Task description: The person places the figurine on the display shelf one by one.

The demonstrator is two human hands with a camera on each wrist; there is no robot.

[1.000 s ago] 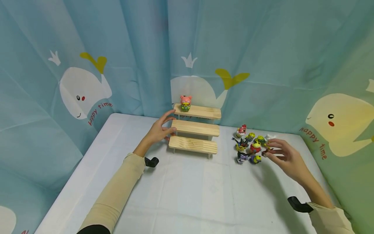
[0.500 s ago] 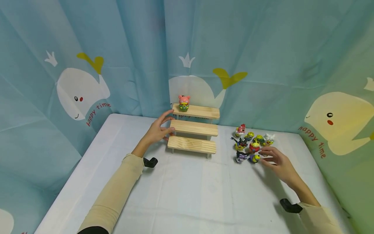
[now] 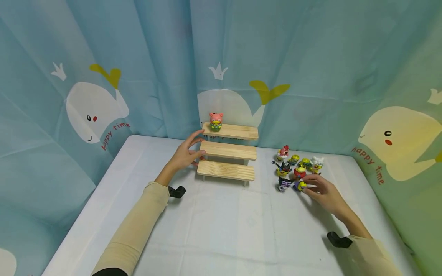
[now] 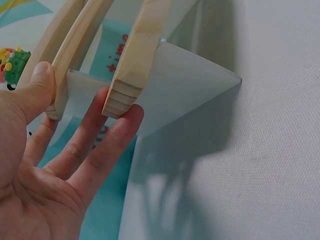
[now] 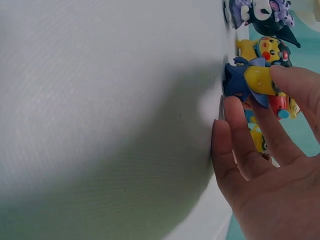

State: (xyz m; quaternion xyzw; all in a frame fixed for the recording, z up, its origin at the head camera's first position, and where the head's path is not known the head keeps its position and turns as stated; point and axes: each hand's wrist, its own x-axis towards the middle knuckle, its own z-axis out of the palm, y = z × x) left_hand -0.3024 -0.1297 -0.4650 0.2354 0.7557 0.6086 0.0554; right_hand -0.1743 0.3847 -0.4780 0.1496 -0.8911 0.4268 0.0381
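A three-tier wooden display stand [image 3: 228,151] is on the white table, each plank a step above the one in front. My left hand [image 3: 184,155] grips its left end, thumb on the middle plank [image 4: 75,45] and fingertips against the lower plank's [image 4: 132,65] end. A pink-eared figurine [image 3: 216,122] sits at the left of the top plank. At the right, my right hand [image 3: 324,193] pinches a small yellow-and-blue figurine [image 5: 255,80] at the near edge of a cluster. Its thumb lies at the yellow head, other fingers on the far side.
Several figurines crowd beside the right hand: a black-and-purple one [image 3: 284,184], a red one [image 3: 299,172], a white-topped one [image 3: 316,163] and a pink one [image 3: 283,152] among them. A blue whale-print curtain [image 3: 310,115] hangs close behind the table.
My right hand has moved left and nearer, putting down a small dark figurine by the white-topped one, and now pinches the yellow-and-blue one. My left hand stays on the stand.
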